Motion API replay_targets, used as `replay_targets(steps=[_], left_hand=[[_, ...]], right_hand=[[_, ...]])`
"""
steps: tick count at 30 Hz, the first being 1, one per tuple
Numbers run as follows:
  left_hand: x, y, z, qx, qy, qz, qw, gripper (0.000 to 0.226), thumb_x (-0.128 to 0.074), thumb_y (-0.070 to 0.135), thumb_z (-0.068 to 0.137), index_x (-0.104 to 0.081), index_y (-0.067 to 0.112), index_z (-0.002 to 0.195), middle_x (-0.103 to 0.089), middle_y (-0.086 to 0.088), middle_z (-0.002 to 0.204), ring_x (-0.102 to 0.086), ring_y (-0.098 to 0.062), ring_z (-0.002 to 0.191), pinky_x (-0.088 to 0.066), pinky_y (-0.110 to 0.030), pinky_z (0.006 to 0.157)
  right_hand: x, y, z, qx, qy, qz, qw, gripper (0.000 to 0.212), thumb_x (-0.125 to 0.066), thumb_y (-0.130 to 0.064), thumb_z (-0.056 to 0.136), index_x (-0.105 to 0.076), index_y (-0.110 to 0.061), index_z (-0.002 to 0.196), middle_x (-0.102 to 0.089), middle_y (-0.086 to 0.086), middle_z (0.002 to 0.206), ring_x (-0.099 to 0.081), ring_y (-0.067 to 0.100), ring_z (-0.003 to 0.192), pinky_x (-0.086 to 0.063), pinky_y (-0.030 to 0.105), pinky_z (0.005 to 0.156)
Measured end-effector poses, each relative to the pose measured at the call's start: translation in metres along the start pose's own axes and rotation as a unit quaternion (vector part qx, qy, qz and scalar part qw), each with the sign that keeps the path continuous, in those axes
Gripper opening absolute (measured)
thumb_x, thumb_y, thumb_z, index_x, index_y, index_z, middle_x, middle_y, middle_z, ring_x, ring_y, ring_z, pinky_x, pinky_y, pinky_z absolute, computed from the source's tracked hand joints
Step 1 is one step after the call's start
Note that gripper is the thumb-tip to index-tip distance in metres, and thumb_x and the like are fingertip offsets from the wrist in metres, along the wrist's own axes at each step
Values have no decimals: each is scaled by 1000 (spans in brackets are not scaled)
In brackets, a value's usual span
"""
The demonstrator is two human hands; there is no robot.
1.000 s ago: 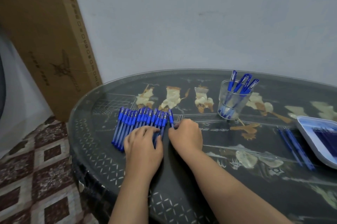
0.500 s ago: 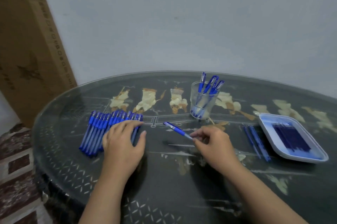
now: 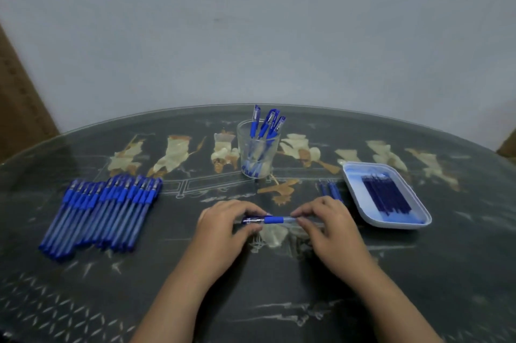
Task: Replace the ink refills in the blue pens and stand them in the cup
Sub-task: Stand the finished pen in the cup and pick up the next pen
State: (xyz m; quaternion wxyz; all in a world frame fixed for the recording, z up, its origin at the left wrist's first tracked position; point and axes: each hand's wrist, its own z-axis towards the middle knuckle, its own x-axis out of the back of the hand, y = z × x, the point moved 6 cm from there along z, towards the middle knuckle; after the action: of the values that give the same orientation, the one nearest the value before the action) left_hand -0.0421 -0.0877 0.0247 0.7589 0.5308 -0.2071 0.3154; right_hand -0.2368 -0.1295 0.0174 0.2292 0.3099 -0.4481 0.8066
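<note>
Pen (image 3: 275, 220) held level between left hand (image 3: 223, 227), right hand (image 3: 329, 227).

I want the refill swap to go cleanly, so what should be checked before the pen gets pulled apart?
1. Grip on pen by left hand and right hand: ok.
2. Whether it is already unscrewed: cannot tell.
3. Supply of refills lying in tray beside right hand: ok.
4. Upright cup with room for more: ok.
5. Row of waiting pens clear of both hands: ok.
</note>
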Motion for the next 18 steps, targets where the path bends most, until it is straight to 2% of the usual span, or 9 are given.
replay_targets(steps=[3,5,8,10,14,18], left_hand=[[1,0,2,5,24,-25,999,24,-82,12,74,-74,30,88,-68,25,87,-60,7,92,-38,-4,82],[0,-1,2,13,35,-37,999,21,-82,11,73,-75,26,86,-69,24,85,-60,9,90,-37,-1,79],[-3,-4,2,25,37,-43,998,20,-82,13,74,-75,28,85,-69,26,82,-62,8,88,-38,-2,77],[-6,-7,2,27,35,-40,998,20,-81,17,76,-74,33,85,-69,28,85,-62,7,89,-42,-8,80],[-7,-8,2,3,52,-10,999,10,-71,37,78,-73,36,88,-67,32,96,-62,5,90,-48,-42,90],[-8,-10,2,-12,62,-6,998,18,-68,38,79,-66,39,97,-67,31,94,-63,4,90,-47,-51,88]], right_hand=[[-7,-1,-2,16,20,27,999,15,-57,-24,85,-64,-34,94,-58,-21,91,-54,6,91,-41,24,82],[-9,-3,-2,33,33,30,998,17,-59,-37,86,-65,-37,102,-60,-24,94,-54,5,91,-42,27,84],[-11,-4,-3,46,45,28,998,24,-57,-51,84,-67,-45,106,-58,-21,89,-51,7,90,-38,24,86],[-12,-2,-2,46,57,34,997,23,-58,-51,84,-68,-47,104,-56,-18,84,-50,8,88,-39,26,83],[-14,-2,0,59,68,29,995,22,-58,-50,85,-68,-47,104,-55,-16,80,-48,9,85,-39,27,80],[-12,-5,0,80,86,19,993,19,-59,-47,87,-70,-44,101,-53,-15,76,-45,8,81,-38,27,76]])
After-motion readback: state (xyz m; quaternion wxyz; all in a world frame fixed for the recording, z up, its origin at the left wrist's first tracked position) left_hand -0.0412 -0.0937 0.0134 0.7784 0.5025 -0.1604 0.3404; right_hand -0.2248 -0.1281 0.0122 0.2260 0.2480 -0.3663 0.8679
